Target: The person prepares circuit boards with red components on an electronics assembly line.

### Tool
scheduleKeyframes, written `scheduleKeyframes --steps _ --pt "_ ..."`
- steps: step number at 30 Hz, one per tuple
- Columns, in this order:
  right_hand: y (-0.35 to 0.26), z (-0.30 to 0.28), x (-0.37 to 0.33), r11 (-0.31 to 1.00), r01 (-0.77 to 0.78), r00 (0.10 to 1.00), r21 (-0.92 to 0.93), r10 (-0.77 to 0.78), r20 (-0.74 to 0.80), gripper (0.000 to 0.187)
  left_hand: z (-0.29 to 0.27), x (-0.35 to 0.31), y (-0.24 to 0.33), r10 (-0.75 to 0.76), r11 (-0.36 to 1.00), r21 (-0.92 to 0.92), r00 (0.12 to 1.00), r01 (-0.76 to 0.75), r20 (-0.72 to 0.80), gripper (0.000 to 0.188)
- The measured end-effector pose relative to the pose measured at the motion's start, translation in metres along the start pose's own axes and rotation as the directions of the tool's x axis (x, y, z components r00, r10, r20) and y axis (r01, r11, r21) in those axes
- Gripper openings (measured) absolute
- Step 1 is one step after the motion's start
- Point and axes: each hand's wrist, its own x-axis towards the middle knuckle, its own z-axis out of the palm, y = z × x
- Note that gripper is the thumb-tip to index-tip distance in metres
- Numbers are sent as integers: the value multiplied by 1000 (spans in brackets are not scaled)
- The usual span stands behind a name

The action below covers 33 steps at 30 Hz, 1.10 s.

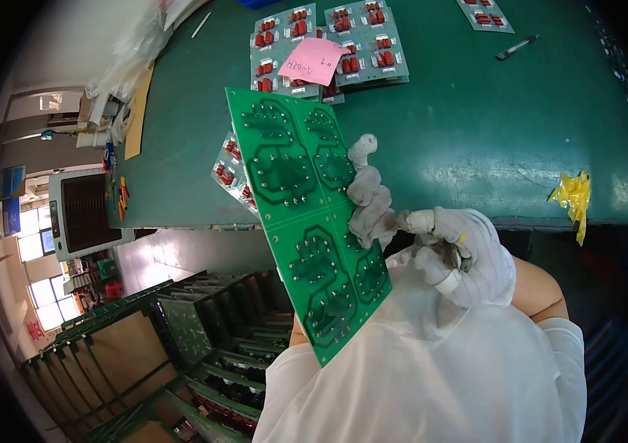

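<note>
I hold a long green circuit board (306, 221) tilted in front of me, its solder side facing me, showing four round track patterns. My left hand (369, 196), in a white glove, grips it from behind, and its fingers wrap around the board's right edge. Just to the right, almost touching those fingers, my gloved right hand (465, 258) is curled around a small metal tool (453, 255) that is mostly hidden in the fist.
The green table (461, 148) carries stacks of boards with red parts (329, 44), a pink paper note (314, 60), a pen (517, 46) and a scrap of yellow tape (574, 193). More boards (229, 171) overhang its near edge. A green slotted rack (203, 347) stands low left.
</note>
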Motion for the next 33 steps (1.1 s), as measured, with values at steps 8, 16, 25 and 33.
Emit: scheduleKeyframes --steps 8,16,25,33 --pt "-3 -3 0 1000 -15 1000 23 15 -15 33 29 0 -6 102 993 83 975 -87 -196 52" --pt "16 -12 -27 785 -92 953 613 249 -175 67 83 32 -18 247 942 334 662 6 -708 44" --pt "-4 -11 -8 698 -232 810 677 524 -264 48 58 7 -13 303 920 388 738 -61 -603 41" --pt "-7 -10 -9 675 -325 753 662 608 -250 45 53 -4 -9 458 681 730 807 -49 -372 37"
